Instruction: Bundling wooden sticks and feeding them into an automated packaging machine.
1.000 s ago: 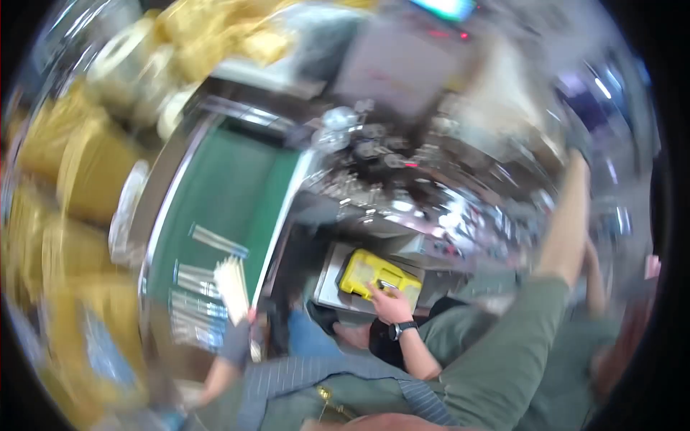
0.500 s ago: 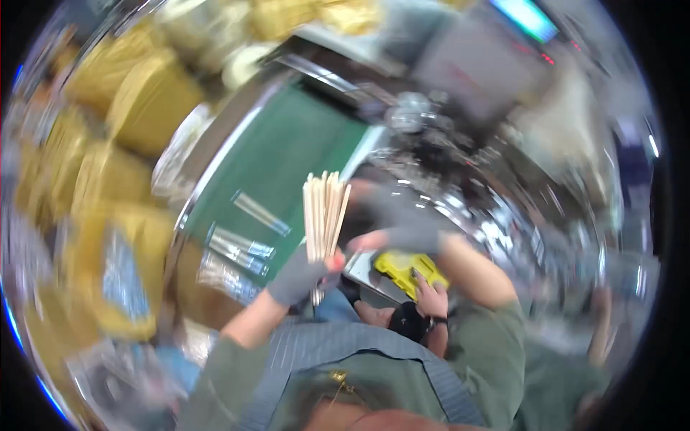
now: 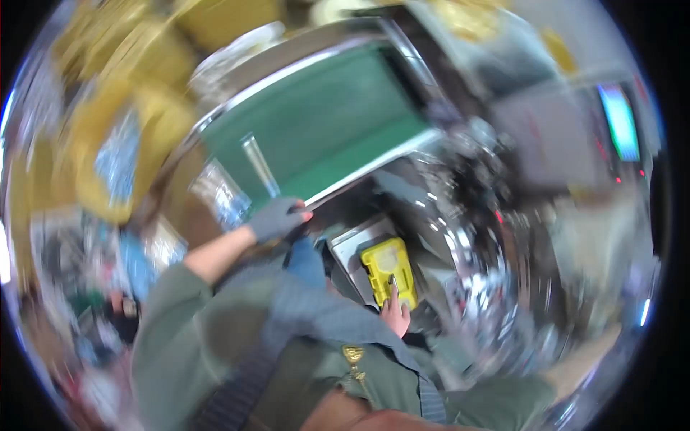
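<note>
My left hand (image 3: 277, 218), in a grey fingerless glove, is at the near edge of the green conveyor belt (image 3: 316, 115). Its fingers are curled together; whatever they hold, if anything, is hidden. Just beyond it, a slim clear packet (image 3: 260, 165) lies on the belt. Several more clear packets (image 3: 223, 195) are bunched beside the belt's left end. My right forearm (image 3: 582, 365) stretches out to the lower right, smeared by motion, and the hand itself is lost at the rim. The bundle of pale wooden sticks is nowhere visible.
Another person's hand (image 3: 394, 312) touches a yellow device (image 3: 388, 269) with a pale panel. Right of the belt is a blurred heap of shiny metal pieces (image 3: 460, 161). A grey machine with a lit screen (image 3: 618, 122) stands at the right. Yellow sacks (image 3: 154, 61) crowd the far left.
The view has turned, so the belt now sits higher and further right. My hands have parted: the right has swung out to the lower right, and the wooden sticks have gone from sight.
</note>
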